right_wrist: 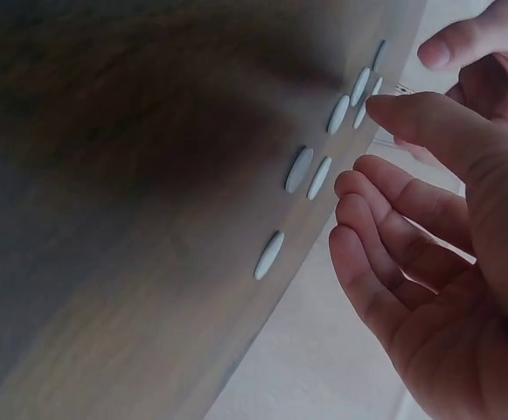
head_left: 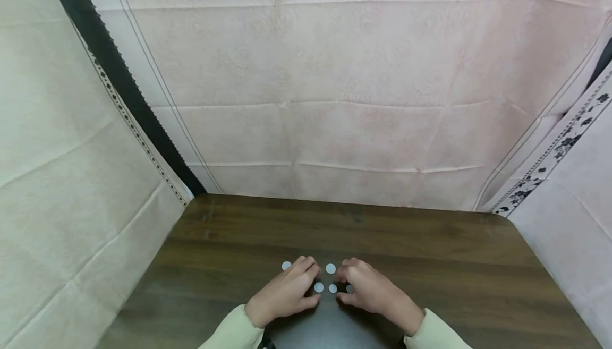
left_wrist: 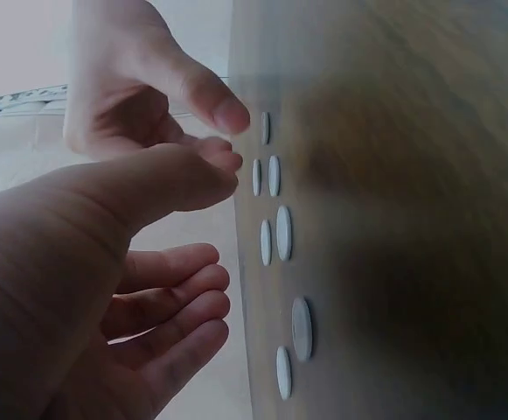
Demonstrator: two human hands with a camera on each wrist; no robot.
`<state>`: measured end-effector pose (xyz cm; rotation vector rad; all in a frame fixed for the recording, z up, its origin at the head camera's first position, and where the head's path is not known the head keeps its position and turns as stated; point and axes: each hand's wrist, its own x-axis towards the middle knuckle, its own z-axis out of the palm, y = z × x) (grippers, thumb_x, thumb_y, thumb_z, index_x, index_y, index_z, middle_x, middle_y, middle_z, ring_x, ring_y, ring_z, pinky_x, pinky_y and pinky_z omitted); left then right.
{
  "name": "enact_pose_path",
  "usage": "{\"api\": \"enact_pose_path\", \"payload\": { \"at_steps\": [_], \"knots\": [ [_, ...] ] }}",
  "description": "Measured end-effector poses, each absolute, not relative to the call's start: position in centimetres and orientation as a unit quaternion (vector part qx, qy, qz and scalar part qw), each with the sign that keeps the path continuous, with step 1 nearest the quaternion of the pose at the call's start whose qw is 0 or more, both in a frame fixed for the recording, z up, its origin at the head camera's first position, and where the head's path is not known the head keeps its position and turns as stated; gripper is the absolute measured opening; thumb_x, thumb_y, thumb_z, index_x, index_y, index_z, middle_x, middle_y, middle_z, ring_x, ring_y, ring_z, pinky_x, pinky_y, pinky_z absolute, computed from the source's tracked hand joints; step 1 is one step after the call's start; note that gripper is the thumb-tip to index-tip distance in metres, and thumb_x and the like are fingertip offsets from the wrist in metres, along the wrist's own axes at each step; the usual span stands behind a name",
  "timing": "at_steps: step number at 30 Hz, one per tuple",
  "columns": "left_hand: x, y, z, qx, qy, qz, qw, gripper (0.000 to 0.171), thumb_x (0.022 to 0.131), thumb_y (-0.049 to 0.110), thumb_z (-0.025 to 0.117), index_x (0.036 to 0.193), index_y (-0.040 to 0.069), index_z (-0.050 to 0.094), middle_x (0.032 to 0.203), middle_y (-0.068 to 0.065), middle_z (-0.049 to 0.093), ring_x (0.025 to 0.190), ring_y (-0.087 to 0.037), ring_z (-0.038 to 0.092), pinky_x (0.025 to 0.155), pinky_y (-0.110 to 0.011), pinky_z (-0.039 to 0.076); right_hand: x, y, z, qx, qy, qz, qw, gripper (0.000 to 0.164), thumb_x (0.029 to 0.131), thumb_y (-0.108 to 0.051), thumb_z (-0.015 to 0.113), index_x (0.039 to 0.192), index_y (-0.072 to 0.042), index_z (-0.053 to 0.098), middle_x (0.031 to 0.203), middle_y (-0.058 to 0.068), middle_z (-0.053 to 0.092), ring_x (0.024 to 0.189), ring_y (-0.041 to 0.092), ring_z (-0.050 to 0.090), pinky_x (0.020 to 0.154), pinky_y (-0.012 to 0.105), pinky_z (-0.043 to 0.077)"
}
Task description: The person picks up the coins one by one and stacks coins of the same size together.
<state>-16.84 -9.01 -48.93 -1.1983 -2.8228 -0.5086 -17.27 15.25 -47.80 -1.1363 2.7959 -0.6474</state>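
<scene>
Several small, round, flat white discs lie on the wooden table between and around the two hands. In the head view, one disc shows beyond the left hand, and another disc sits between the fingertips of both hands. Nearer the person are a disc by the left fingers and a disc in the middle. The right hand partly covers one more disc. Both wrist views show loosely bent fingers and thumbs just above the discs, with nothing held in either hand.
The brown wooden table ends at a straight far edge. Behind it hangs a pale patterned cloth, with further pale cloths at the left and right. Light sleeves cover both forearms.
</scene>
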Motion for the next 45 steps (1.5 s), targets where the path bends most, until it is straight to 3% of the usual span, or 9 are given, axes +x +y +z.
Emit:
{"api": "enact_pose_path", "payload": {
  "at_steps": [13, 31, 45],
  "knots": [
    [-17.8, -6.9, -50.0, -0.397, -0.907, -0.139, 0.027, 0.019, 0.094, 0.024, 0.08, 0.106, 0.013, 0.071, 0.102, 0.006, 0.06, 0.087, -0.007, 0.044, 0.074, -0.018, 0.041, -17.5, 14.4, -48.4, -0.37, 0.907, -0.198, 0.037, 0.008, 0.089, -0.011, 0.085, 0.094, -0.014, 0.08, 0.093, -0.002, 0.068, 0.083, 0.007, 0.059, 0.067, 0.018, 0.052],
    [-18.3, -5.9, -50.7, -0.392, -0.909, -0.138, 0.031, 0.01, 0.094, 0.021, 0.08, 0.096, 0.016, 0.071, 0.094, 0.008, 0.06, 0.085, -0.005, 0.05, 0.076, -0.017, 0.045, -18.0, 14.4, -49.3, -0.397, 0.9, -0.181, 0.005, 0.007, 0.088, -0.01, 0.085, 0.087, -0.016, 0.08, 0.087, -0.007, 0.071, 0.084, 0.002, 0.061, 0.076, 0.022, 0.053],
    [-17.8, -5.5, -50.3, -0.391, -0.91, -0.136, 0.02, 0.006, 0.094, 0.018, 0.08, 0.092, 0.019, 0.074, 0.096, 0.007, 0.063, 0.089, -0.007, 0.053, 0.08, -0.017, 0.047, -17.8, 14.3, -49.6, -0.399, 0.899, -0.179, -0.015, 0.012, 0.088, -0.009, 0.085, 0.082, -0.016, 0.079, 0.084, -0.007, 0.068, 0.081, -0.001, 0.056, 0.073, 0.021, 0.051]
  ]
}}
